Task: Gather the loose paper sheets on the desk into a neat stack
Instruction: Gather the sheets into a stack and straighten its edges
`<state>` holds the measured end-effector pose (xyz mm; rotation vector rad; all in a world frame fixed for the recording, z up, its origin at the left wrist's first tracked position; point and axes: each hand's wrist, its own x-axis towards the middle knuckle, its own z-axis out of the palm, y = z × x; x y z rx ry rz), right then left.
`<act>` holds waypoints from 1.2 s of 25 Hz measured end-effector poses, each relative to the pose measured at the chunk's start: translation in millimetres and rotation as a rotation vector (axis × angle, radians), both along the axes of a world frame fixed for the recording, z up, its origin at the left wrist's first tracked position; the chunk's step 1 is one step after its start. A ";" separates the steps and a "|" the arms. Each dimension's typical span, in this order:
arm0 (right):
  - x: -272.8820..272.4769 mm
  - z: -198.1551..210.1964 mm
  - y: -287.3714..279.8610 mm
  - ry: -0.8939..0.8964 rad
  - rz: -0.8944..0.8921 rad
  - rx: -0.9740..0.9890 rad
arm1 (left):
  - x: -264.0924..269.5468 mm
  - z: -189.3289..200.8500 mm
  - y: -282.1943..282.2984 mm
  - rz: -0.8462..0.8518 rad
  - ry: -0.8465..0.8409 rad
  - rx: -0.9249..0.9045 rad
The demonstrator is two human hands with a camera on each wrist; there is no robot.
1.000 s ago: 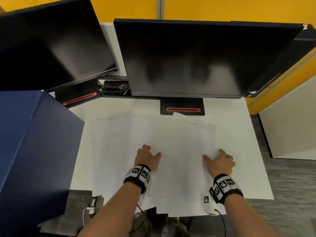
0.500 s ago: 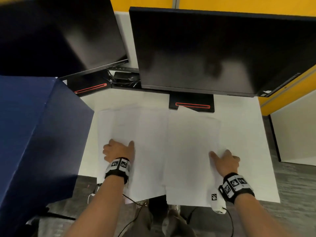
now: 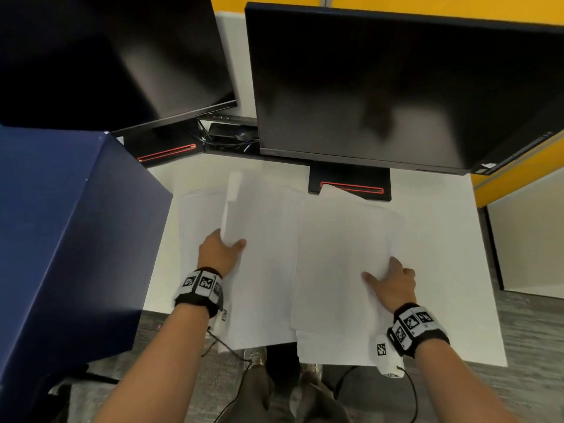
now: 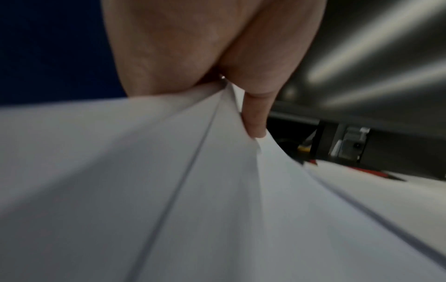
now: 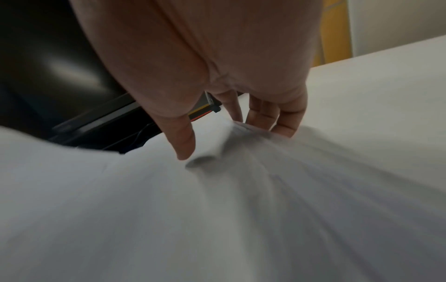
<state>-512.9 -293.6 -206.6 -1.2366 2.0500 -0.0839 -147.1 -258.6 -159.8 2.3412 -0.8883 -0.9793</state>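
Only the left wrist view shows the left hand (image 4: 193, 57) pinching paper sheets (image 4: 217, 190).

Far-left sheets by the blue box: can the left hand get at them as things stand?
Probably yes. The far-left sheets lie flat right beside the left hand, nothing on top. But that hand already pinches the lifted sheets, so it would have to slide them over or let go. The blue box crowds that side.

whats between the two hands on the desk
Only paper: overlapping white sheets span the stretch from the left hand to the right hand, with nothing else on them, as the head view shows.
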 end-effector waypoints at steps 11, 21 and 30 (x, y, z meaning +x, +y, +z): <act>74.3 88.8 -7.1 -0.919 0.146 -0.231 | 21.0 160.0 2.7 -0.136 0.120 -0.431; 35.4 35.4 3.2 -0.353 -0.116 -0.180 | -83.8 -10.4 -27.8 -0.001 0.309 -0.095; 13.7 0.0 41.6 -0.007 0.022 0.149 | -117.0 -39.3 17.9 -0.407 0.076 0.289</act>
